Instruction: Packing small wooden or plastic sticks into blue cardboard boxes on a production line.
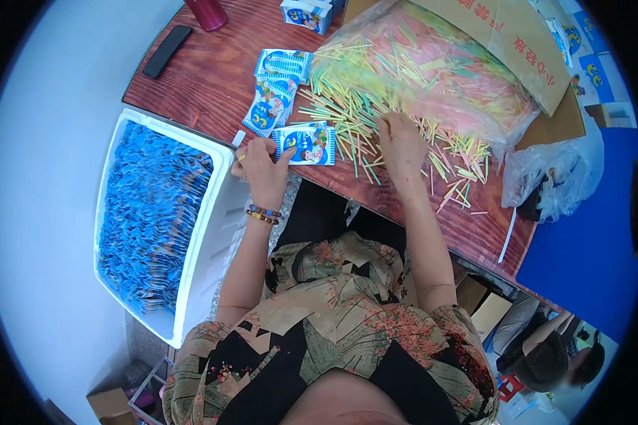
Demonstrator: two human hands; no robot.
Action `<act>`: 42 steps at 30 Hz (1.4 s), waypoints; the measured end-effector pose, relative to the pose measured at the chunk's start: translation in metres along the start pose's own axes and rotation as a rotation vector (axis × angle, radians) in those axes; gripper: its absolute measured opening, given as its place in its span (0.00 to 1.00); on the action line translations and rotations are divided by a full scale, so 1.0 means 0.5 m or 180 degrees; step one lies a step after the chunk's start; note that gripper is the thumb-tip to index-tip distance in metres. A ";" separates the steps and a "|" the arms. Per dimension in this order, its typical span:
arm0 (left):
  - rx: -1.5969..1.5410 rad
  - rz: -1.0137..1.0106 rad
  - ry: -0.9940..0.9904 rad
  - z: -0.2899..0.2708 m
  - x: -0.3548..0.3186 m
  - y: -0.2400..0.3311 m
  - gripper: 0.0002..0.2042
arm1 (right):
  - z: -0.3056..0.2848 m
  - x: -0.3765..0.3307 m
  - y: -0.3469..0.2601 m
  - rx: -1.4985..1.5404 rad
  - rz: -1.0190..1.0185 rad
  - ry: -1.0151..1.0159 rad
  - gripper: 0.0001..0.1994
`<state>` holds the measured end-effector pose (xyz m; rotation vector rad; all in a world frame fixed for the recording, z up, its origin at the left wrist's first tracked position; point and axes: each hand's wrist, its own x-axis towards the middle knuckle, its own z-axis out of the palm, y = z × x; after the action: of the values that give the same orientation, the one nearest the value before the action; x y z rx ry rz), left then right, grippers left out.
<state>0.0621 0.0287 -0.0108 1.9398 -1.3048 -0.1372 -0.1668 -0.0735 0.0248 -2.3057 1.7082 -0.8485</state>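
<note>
My left hand (262, 170), wearing a ring and a beaded bracelet, is at the table's front edge. Its fingers are bent, and the thumb presses on the left end of a small blue-and-white packet (310, 146). Another packet lies partly beneath that one. My right hand (404, 150) rests over the near side of a loose pile of thin pastel sticks (358, 131), yellow, green and pink. Its fingers are curled down into the pile, and what the fingertips pinch is hidden. More blue-and-white packets (268, 106) lie overlapped just beyond my left hand.
A white foam box (200, 244) full of blue packets stands left of the table. A large clear bag of sticks (432, 64) spills from a cardboard box (528, 53). A black phone-like object (167, 52) and a red cup (207, 13) are far left. Another person (549, 354) sits lower right.
</note>
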 end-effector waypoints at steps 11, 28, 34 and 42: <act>0.0212 0.0547 0.0607 0.019 -0.007 -0.002 0.10 | 0.032 -0.032 -0.100 0.0914 -0.0249 -0.0682 0.12; -0.0985 0.0119 0.0703 0.002 -0.003 0.038 0.08 | 0.022 0.019 -0.094 0.2274 -0.0161 -0.1344 0.03; -0.3597 -0.0997 -0.0511 -0.034 0.006 0.080 0.10 | -0.007 -0.018 -0.089 0.4534 0.0985 -0.1582 0.05; -0.4505 -0.1882 -0.1097 -0.030 -0.041 0.111 0.07 | -0.016 -0.095 -0.052 0.4246 0.1248 -0.1835 0.08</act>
<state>0.0184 0.0444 0.0291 0.9463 -0.4188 -1.3246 -0.1585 -0.0192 0.0263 -1.0798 0.7996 -0.7447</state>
